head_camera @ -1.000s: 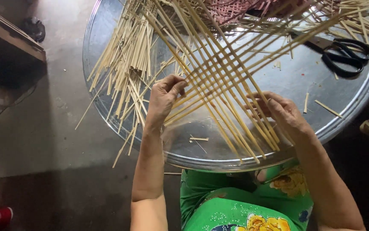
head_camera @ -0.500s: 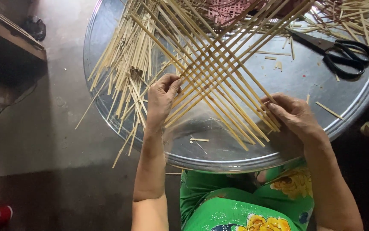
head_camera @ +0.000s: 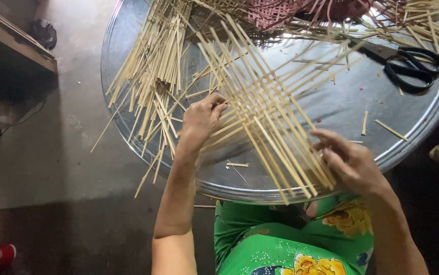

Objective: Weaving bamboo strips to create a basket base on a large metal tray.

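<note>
On round metal tray [head_camera: 413, 135], near its front edge, lies crossed lattice of bamboo strips [head_camera: 265, 117]. Left hand [head_camera: 201, 118] pinches strip ends at lattice's left side; right hand [head_camera: 350, 164], fingers loosely spread, rests on diagonal strips' near ends at front-right. Loose strip pile [head_camera: 153, 76] lies left; black scissors [head_camera: 407, 63] sit at far right.

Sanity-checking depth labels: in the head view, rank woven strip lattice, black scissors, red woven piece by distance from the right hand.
From the right hand:
1. Woven strip lattice, touching its fingers, to the left.
2. Black scissors, up-right on the tray.
3. Red woven piece, at the tray's far edge.
</note>
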